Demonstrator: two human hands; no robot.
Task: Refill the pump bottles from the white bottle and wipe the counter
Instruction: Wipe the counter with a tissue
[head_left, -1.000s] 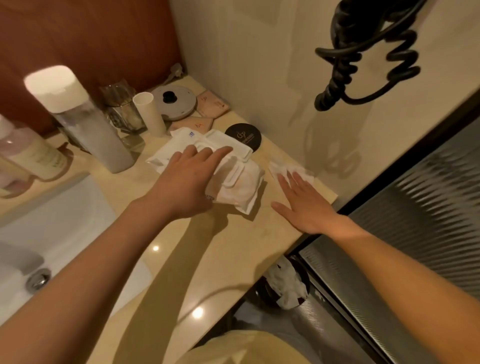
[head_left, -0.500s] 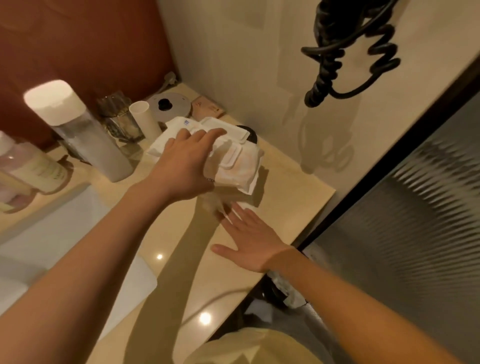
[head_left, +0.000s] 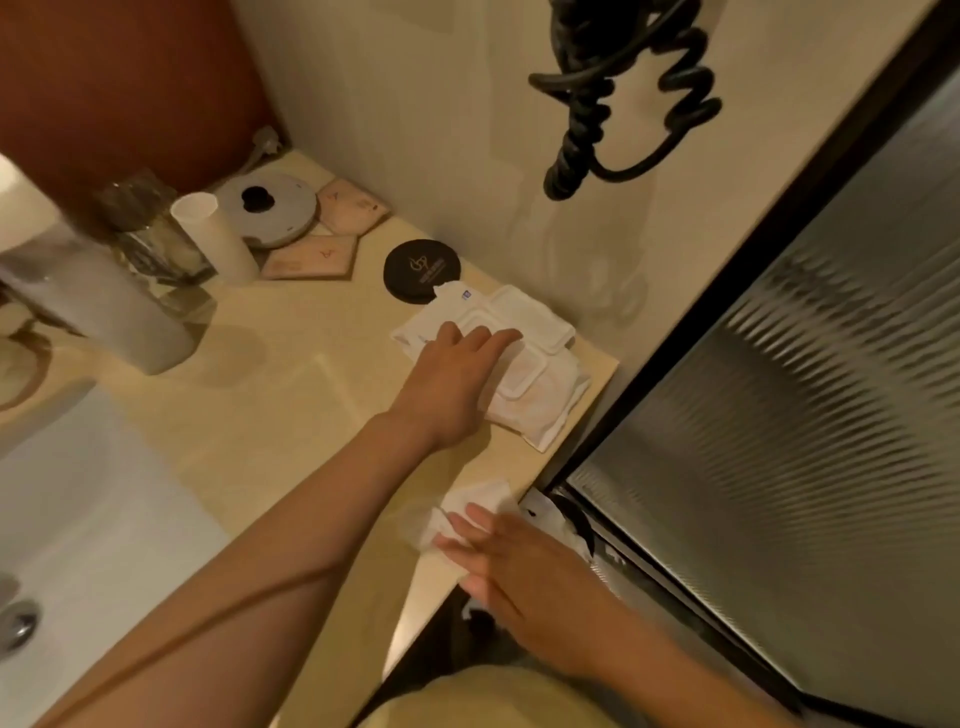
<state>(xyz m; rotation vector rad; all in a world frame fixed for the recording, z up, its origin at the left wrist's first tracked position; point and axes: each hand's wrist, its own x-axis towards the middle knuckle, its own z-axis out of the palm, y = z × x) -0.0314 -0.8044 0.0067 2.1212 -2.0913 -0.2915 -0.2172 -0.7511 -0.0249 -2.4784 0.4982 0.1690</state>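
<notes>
My left hand (head_left: 452, 382) rests with straight fingers on a white wipe pack (head_left: 524, 364) lying at the far right end of the beige counter (head_left: 291, 395). My right hand (head_left: 524, 561) lies flat, fingers straight, pressing a white tissue (head_left: 467, 506) against the counter's front right edge. A tall frosted bottle with a white cap (head_left: 78, 291) stands at the far left. No pump bottle is clearly in view.
A white cup (head_left: 213, 234), a glass (head_left: 150, 228), a round grey disc (head_left: 270, 208), two pink sachets (head_left: 311, 260) and a black coaster (head_left: 422, 270) sit at the back. The white sink (head_left: 78, 519) lies left. A bin with a white liner (head_left: 566, 525) stands below the edge.
My left hand carried the wipe pack to the right end of the counter and laid it flat. My right hand slid the tissue toward me along the counter to its front edge.
</notes>
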